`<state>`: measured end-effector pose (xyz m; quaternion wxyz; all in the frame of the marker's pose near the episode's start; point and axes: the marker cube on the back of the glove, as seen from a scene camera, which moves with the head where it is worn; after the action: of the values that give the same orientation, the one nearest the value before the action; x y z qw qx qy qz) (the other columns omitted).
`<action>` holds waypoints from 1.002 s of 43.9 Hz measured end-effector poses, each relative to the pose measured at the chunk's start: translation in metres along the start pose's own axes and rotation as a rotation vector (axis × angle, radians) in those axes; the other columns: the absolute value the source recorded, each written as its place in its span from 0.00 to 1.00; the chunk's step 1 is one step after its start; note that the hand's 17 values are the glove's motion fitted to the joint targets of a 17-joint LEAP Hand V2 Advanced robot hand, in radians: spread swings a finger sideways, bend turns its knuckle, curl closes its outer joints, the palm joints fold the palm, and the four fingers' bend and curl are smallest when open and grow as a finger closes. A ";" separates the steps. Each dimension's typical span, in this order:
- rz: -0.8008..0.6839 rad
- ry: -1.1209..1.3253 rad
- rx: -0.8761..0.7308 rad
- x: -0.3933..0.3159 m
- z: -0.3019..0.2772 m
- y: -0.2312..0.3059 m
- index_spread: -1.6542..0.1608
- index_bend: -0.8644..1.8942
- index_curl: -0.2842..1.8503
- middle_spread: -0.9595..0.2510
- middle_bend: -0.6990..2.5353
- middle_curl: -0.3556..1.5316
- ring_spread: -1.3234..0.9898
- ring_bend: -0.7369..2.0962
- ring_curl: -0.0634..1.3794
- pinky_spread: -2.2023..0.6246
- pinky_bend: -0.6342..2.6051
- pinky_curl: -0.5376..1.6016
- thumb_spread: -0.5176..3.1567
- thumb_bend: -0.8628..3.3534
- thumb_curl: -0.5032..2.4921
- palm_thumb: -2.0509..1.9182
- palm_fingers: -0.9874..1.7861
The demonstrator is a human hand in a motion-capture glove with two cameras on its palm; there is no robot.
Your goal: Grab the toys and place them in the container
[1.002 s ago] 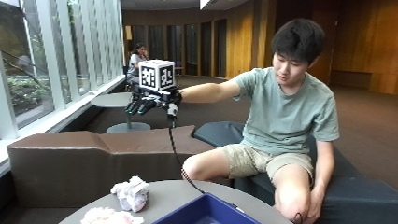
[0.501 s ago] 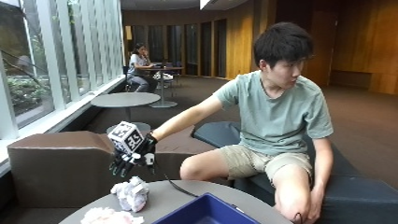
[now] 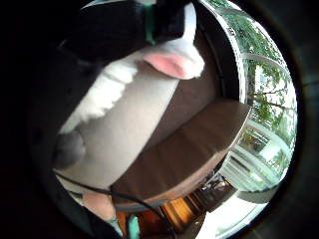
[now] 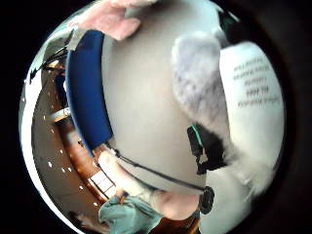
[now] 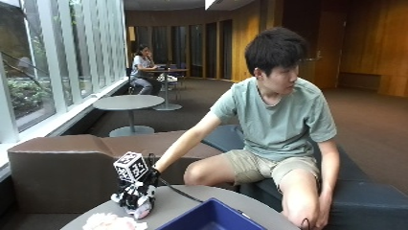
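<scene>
A white plush toy (image 5: pixel 141 207) with a pink patch stands on the round grey bench (image 5: pixel 185 203), under the gloved right hand (image 5: pixel 136 189). A second pale fluffy toy (image 5: pixel 113 222) lies just beside it, and the blue container (image 5: pixel 210 219) sits open nearby

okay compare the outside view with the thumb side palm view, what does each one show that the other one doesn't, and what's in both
Only the outside view shows the gloved right hand down on a plush toy on the round grey table, with the brown bench behind it.

Only the thumb-side palm view shows the plush toy's white printed tag and its grey fuzzy fabric up close.

Both show the blue container, the table surface, the plush toy under the hand, and a second, pink-and-white toy lying on the table.
</scene>
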<state>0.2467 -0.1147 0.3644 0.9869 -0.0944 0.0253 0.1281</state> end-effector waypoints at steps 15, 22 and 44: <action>0.022 0.040 0.101 -0.009 -0.014 -0.004 0.78 0.47 0.33 0.64 0.50 0.50 0.45 0.59 0.41 0.73 0.35 0.37 0.49 0.24 0.35 0.68 0.75; 0.021 0.087 0.151 -0.022 -0.081 0.015 0.77 0.54 0.38 0.63 0.54 0.55 0.43 0.65 0.48 0.69 0.42 0.43 0.44 0.23 0.38 0.69 0.78; -0.217 0.124 0.501 -0.212 -0.303 0.080 0.76 0.65 0.53 0.63 0.60 0.64 0.42 0.71 0.55 0.66 0.47 0.49 0.34 0.22 0.45 0.70 0.73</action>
<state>0.0137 -0.1497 0.0683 0.9840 0.1427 0.1064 0.0055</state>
